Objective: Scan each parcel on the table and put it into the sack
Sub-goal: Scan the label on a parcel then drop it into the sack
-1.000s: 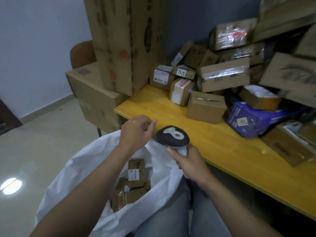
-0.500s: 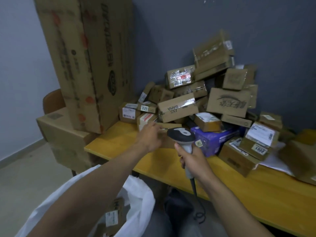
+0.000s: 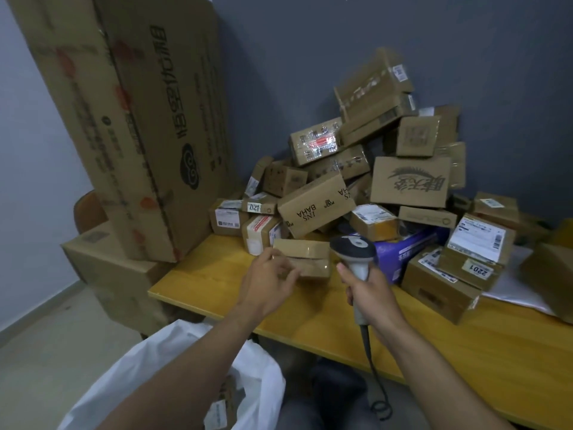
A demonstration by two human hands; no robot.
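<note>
On the yellow tabletop (image 3: 310,308), at the front of the pile of parcels (image 3: 316,203), a small brown box (image 3: 307,257) is lying flat. The left hand (image 3: 266,283) is reaching to its near corner with fingers bending around it, likely to pick it up for scanning. That grip is blurry, so I cannot tell if it is holding the box or only touching it. The right hand (image 3: 369,293) is wrapping its grip tight around the handle of the scanner (image 3: 353,249), whose head is sitting just beside the box, probably so a label can be read quickly.

A white sack (image 3: 173,361) is sitting open below the tabletop's edge, close to the person's legs, so a scanned box can drop straight in. Some boxes are showing inside it, but the bottom of the picture is cutting the sack off. No label is showing on the sides of the small box facing the camera. The scanner's cord (image 3: 376,386) is hanging down in front of the tabletop.
</note>
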